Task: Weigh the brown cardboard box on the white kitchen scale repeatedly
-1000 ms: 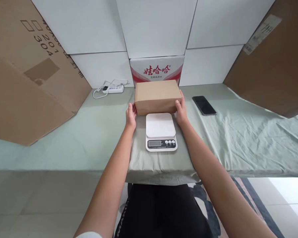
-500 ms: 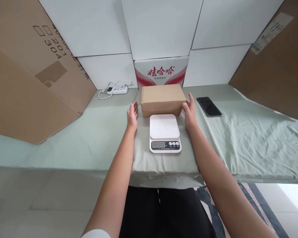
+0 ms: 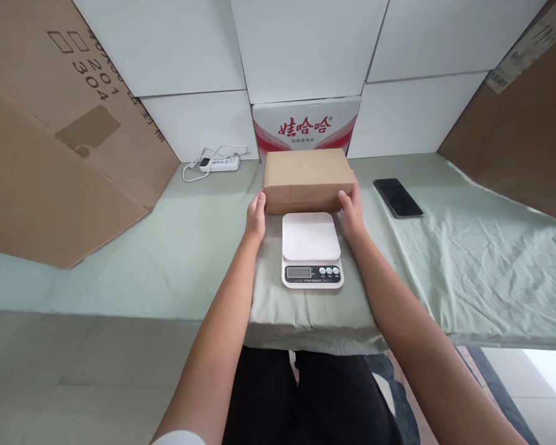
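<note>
Your left hand [image 3: 256,216] is against the left end of the small cardboard box [image 3: 309,179], fingers mostly hidden and thumb near the front corner. Your right hand [image 3: 351,213] cups the opposite end, its thumb on the front face; both are partly curled, holding the box between them. It sits directly behind the white scale [image 3: 311,238], whose display and buttons face you; you cannot tell whether the box is slightly raised. Both are at the middle of the cloth-covered table [image 3: 199,247]. To your right lies a dark phone [image 3: 398,198]; farther left is a white device [image 3: 220,164] with a cable. Behind the box stands a red-and-white carton [image 3: 306,127], and large brown cardboard flanks the table left [image 3: 102,179] and right [image 3: 514,123].
</note>
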`<state>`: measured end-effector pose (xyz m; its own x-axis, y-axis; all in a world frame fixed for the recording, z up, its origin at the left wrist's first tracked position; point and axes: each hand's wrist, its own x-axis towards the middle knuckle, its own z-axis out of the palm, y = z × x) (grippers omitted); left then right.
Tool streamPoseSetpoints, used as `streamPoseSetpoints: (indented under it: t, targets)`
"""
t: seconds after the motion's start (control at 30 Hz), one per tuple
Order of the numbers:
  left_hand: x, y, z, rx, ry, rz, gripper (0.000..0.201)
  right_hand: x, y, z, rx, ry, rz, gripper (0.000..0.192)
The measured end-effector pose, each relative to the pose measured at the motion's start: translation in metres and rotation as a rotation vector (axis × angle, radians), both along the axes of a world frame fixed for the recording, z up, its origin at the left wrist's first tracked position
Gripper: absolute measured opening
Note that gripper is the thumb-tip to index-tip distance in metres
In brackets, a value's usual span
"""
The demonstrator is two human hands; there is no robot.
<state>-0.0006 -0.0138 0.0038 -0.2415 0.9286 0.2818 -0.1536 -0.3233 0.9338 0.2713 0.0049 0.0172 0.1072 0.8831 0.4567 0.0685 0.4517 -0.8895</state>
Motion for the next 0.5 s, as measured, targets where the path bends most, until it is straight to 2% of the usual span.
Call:
streamPoseSetpoints:
  t: [0.13,0.27,0.37,0.5]
  targets:
    - [0.001,-0.011,0.009,0.082,0.065,0.118,0.093,-0.007,-0.017,0.016,0.085,-0.003,0.010,0.107]
    - [0.008,-0.049,0.020,0.169,0.112,0.132,0.093,-0.005,-0.058,0.027,0.095,0.014,-0.011,0.105]
    - [0.015,-0.087,0.022,0.184,0.130,0.109,0.088,0.006,-0.091,0.023,0.091,0.005,-0.073,0.104]
    - [0.023,-0.128,0.015,0.134,0.140,0.044,0.089,0.020,-0.120,0.011,0.077,-0.023,-0.113,0.089]
